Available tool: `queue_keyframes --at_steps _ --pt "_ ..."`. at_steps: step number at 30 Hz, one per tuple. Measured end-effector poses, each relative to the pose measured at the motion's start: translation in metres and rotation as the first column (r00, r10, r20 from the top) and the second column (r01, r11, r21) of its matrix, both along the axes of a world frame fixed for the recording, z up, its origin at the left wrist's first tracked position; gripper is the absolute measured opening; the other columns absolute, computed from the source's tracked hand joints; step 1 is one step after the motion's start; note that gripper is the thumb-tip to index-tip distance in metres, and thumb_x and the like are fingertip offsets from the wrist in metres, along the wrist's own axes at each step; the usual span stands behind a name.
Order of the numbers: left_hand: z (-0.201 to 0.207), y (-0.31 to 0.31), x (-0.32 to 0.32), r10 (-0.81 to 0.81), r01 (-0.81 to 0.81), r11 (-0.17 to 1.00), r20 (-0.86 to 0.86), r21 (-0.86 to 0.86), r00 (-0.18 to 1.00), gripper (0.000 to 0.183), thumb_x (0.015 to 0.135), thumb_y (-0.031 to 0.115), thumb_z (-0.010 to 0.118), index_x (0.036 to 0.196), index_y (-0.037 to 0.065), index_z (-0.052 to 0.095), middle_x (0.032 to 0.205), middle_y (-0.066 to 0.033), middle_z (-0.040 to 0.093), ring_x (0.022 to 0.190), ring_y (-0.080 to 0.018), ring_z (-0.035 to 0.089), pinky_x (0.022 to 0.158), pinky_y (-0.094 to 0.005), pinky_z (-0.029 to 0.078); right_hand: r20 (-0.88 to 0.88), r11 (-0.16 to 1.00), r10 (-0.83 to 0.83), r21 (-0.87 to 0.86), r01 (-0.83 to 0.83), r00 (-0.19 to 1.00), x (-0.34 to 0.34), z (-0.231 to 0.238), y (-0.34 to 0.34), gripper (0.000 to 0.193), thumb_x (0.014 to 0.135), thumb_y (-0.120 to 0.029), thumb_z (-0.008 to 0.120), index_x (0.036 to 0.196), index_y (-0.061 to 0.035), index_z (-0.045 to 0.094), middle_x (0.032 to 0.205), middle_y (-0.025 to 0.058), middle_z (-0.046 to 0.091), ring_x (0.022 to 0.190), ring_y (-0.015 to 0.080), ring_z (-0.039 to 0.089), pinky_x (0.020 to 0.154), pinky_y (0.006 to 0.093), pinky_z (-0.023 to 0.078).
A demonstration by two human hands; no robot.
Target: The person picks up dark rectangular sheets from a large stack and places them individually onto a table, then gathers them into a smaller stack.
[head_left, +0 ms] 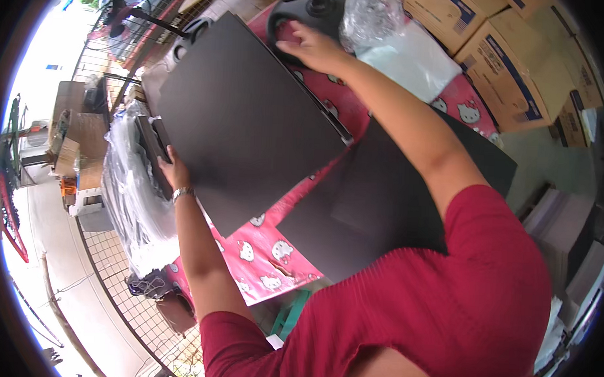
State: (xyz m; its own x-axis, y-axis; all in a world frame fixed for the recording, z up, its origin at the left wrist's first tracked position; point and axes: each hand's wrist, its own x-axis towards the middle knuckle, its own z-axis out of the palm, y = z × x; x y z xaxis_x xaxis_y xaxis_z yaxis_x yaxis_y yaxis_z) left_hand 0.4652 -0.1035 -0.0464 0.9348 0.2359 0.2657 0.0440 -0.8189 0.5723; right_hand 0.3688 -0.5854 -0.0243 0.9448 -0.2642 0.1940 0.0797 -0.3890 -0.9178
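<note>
A large black sheet (251,127) lies across the table in front of me, its right edge showing a thin stack or layered rim. My left hand (175,171) is at its left edge, beside some dark narrow strips (151,153), with thumb and fingers apart; part of the hand is hard to see. My right hand (313,48) hovers past the sheet's far right edge, fingers spread and holding nothing. Near it is a black ring-shaped base with a post (316,9). More black sheets (395,198) lie nearer me on the right, partly behind my arm.
A pink cartoon-patterned cloth (280,251) covers the table. Clear plastic wrap (132,189) bulges along the left side, and a crumpled clear bag (371,21) sits at the back. Cardboard boxes (499,76) are stacked far right. Wire mesh (113,262) runs along the left.
</note>
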Motion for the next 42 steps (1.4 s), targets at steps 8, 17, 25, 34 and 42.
queue_keyframes --at_steps 8,17,25,34,42 --pt "-0.024 -0.002 -0.345 0.077 -0.150 0.946 -0.250 -0.287 0.965 0.029 0.098 0.020 0.055 0.114 -0.005 0.058 0.103 -0.0139 0.063 0.089 -0.0168 0.061 0.077 -0.0301 0.051 -0.077 0.187 -0.973 -0.814 0.549 0.217 -0.522 -0.111 -0.158 0.056 0.089 -0.043 0.064 0.132 -0.0077 0.055 0.131 0.0171 0.058 0.121 0.0363 0.054 0.102 0.0449 0.042" --pt "-0.078 -0.209 -0.358 -0.556 0.364 0.815 -0.430 -0.451 0.711 0.073 0.088 0.047 0.064 0.137 -0.005 0.048 0.135 -0.0258 0.053 0.129 -0.0378 0.048 0.109 -0.0408 0.036 -0.759 0.311 -0.636 -0.089 0.946 0.138 -0.605 -0.133 -0.130 0.104 0.084 -0.080 0.041 0.138 0.0089 0.043 0.143 0.0257 0.045 0.132 0.0385 0.044 0.108 0.0461 0.037" --pt "-0.070 -0.151 -0.518 -0.469 0.357 0.883 -0.608 -0.306 0.641 0.065 0.085 0.050 0.065 0.119 -0.004 0.055 0.115 -0.0276 0.060 0.109 -0.0432 0.057 0.093 -0.0490 0.046 -0.615 0.479 -0.782 -0.484 0.733 0.105 -0.651 -0.100 -0.154 0.100 0.085 -0.079 0.043 0.127 0.0115 0.053 0.127 0.0291 0.058 0.120 0.0419 0.055 0.100 0.0466 0.043" --pt "-0.109 -0.074 -0.589 0.116 -0.145 0.989 -0.611 0.002 0.783 0.067 0.083 0.041 0.074 0.125 -0.006 0.052 0.108 -0.0239 0.062 0.103 -0.0362 0.061 0.096 -0.0429 0.046 -0.483 0.815 -0.478 -0.555 0.166 0.734 -0.397 -0.121 -0.111 0.090 0.081 -0.078 0.050 0.107 0.0075 0.066 0.106 0.0305 0.065 0.107 0.0462 0.060 0.090 0.0487 0.046" --pt "-0.114 -0.047 -0.534 -0.309 -0.578 0.278 -0.641 -0.767 0.703 0.082 0.081 0.048 0.070 0.140 0.000 0.040 0.133 -0.0206 0.051 0.121 -0.0329 0.054 0.104 -0.0426 0.042 -0.273 0.760 -0.486 -0.601 0.247 0.831 -0.331 -0.128 -0.094 0.082 0.073 -0.068 0.070 0.121 -0.0016 0.062 0.130 0.0235 0.056 0.118 0.0407 0.055 0.096 0.0474 0.046"
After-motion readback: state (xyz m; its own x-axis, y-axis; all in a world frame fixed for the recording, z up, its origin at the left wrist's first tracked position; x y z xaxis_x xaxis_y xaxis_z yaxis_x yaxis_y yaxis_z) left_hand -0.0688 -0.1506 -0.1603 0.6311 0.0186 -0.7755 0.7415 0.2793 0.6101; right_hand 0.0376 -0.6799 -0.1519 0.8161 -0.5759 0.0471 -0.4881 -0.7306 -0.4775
